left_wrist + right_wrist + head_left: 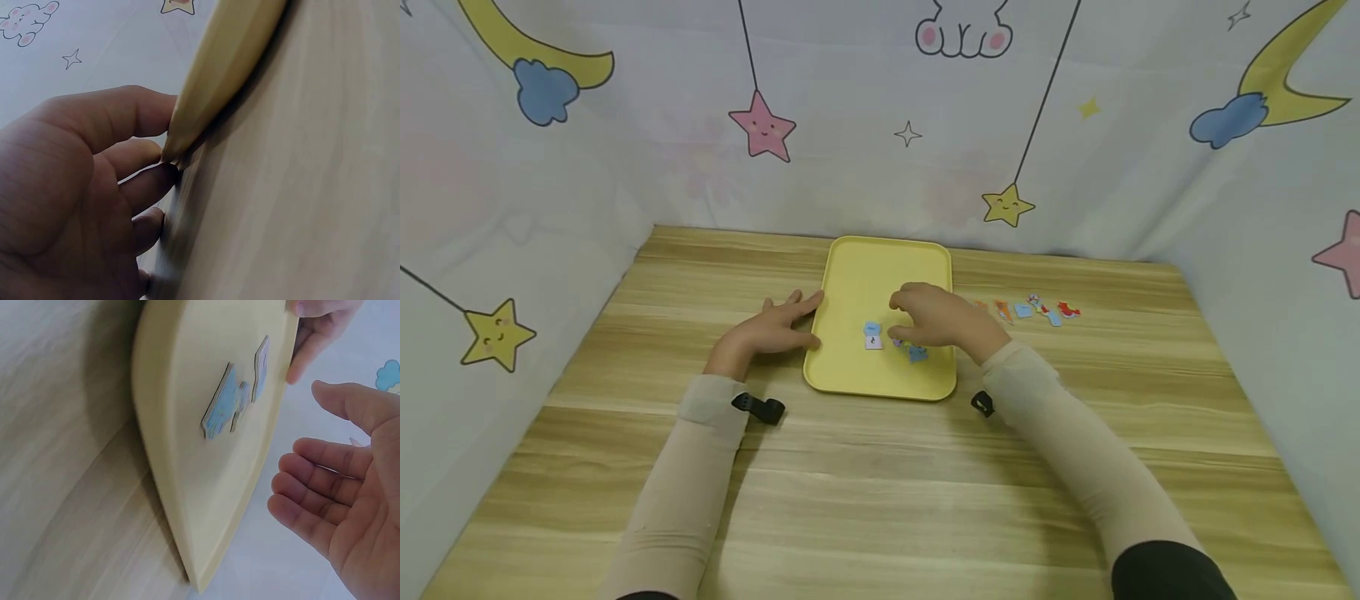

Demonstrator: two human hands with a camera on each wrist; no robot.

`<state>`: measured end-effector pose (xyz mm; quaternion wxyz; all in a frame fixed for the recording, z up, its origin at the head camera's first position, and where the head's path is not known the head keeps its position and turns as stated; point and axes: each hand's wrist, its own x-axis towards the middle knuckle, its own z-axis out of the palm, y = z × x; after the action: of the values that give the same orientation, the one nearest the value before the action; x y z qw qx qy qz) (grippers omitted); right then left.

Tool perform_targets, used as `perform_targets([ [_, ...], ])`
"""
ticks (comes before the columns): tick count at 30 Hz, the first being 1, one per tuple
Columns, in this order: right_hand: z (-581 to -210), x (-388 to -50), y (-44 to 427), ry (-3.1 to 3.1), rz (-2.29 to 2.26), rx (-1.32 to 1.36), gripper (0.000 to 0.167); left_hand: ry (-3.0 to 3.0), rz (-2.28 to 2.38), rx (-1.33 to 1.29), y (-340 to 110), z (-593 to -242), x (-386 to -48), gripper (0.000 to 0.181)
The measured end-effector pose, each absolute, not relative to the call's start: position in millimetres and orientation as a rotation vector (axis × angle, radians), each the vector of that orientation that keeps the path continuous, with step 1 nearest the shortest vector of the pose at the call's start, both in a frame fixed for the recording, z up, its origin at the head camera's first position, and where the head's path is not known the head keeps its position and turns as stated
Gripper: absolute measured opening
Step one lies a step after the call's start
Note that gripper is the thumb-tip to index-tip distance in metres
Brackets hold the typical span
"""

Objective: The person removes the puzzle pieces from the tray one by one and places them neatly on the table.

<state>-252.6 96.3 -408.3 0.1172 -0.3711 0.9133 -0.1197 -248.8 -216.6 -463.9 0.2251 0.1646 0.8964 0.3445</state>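
My left hand (763, 331) rests at the left rim of the yellow tray (880, 275), fingers fairly straight, thumb and fingertips touching the edge. In the left wrist view, that hand's thumb and fingers (153, 115) meet the tray wall (219, 69). Over the tray's right half hovers my right hand (936, 317), its fingers slightly bent with nothing visible between them. Small flat cutouts lie in the tray: a light-blue one (872, 327), a pale lilac one (872, 342) and a blue-grey one (917, 354). Another (898, 342) is partly hidden beneath the right hand.
Right of the tray, a row of small cutouts lies on the wooden table (880, 492): an orange one (1003, 311), light-blue pieces (1023, 310), a red-and-white one (1035, 301) and a red one (1068, 310). Printed white cloth (850, 183) walls the table's back and sides.
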Motion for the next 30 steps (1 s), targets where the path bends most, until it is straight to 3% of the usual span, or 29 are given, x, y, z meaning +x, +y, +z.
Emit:
perform_targets([
  [12, -413, -256, 74, 2.631, -0.332, -1.16, 0.034, 2.472, 0.945, 0.431, -216, -463, -250, 0.09],
  [24, -420, -257, 63, 2.621, -0.265, -1.053, 0.051, 2.459, 0.958, 0.427, -215, -463, -250, 0.09],
  [30, -423, -258, 60, 2.613, -0.26, -1.049, 0.051, 2.462, 0.955, 0.443, -216, -463, -248, 0.09],
])
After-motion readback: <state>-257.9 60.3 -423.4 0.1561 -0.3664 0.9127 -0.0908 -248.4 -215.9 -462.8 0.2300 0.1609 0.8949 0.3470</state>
